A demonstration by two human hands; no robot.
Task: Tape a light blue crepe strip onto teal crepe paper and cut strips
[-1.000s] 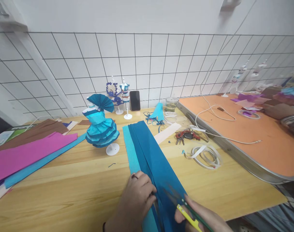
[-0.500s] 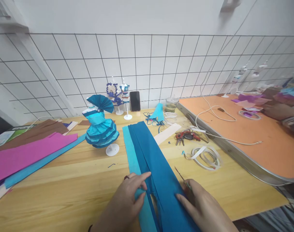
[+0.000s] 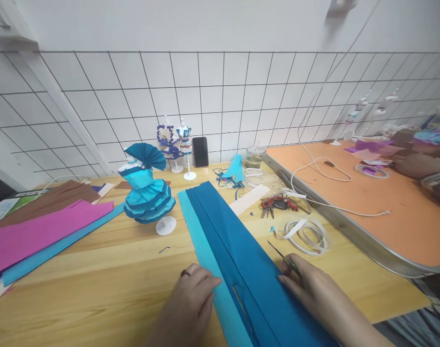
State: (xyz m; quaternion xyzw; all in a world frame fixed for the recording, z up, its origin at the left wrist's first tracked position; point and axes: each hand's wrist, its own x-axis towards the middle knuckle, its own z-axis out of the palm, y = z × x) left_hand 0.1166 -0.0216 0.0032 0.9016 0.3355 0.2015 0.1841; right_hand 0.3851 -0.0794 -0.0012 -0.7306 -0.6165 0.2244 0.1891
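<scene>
A long strip of dark blue crepe paper (image 3: pixel 238 241) lies lengthwise on the wooden table, with light blue crepe paper (image 3: pixel 201 241) showing along its left side. At the light blue edge, my left hand (image 3: pixel 193 301) has its fingers curled together, fingertips over the paper. My right hand (image 3: pixel 310 284) grips small scissors (image 3: pixel 288 261), blades pointing up and left; the handles are mostly hidden. Its fingers touch the right edge of the dark blue paper. A narrow gap opens between the paper layers near me. Left of the strip stands a small mannequin in a layered blue paper dress (image 3: pixel 147 193).
Magenta paper (image 3: pixel 53 221) and brown paper (image 3: pixel 53 200) lie at left. Small dressed mannequins (image 3: pixel 184 144) and a phone (image 3: pixel 200 152) stand by the wall. Keys (image 3: pixel 278 205) and coiled tape (image 3: pixel 307 236) sit at right. Another person's hand (image 3: pixel 410 166) is over the orange table (image 3: pixel 386 212).
My left hand has drawn back slightly left and its extended index finger has curled in. My right hand has moved right with the scissors. The near part of the paper has shifted right.
</scene>
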